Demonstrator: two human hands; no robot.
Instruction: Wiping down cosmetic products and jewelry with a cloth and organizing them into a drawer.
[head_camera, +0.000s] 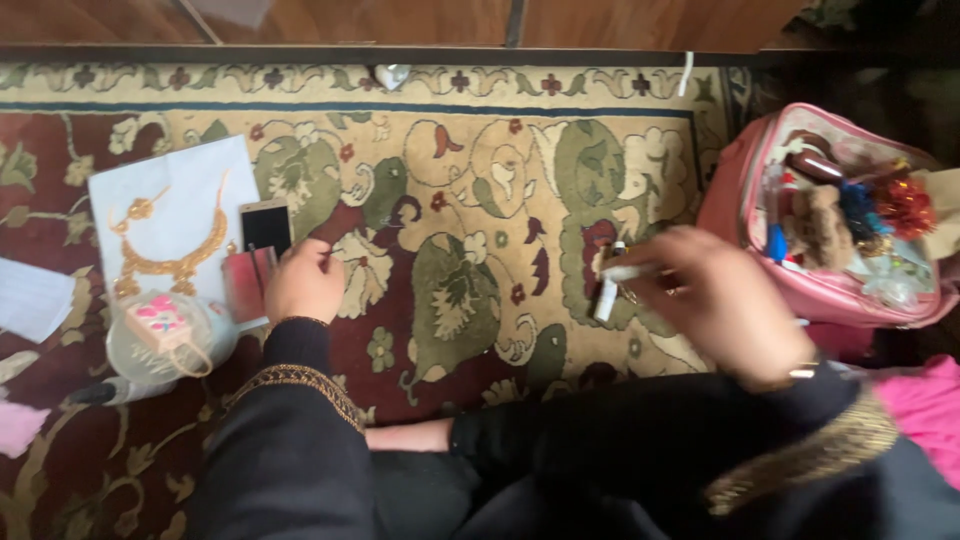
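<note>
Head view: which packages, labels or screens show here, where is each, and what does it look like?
Phone: on the rug by the left hand, upright rectangle, dark screen, pale frame.
Clear pouch: lower left, rounded, pink-patterned item inside.
Pink case: right side, open, crammed with small colourful items.

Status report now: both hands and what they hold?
Left hand rests closed on the carpet beside the phone. Right hand grips a white tube. Nothing between.

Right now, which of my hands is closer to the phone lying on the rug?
Left. The left hand rests just right of the phone, about touching it; the right hand is far across the rug, holding a white tube.
</note>
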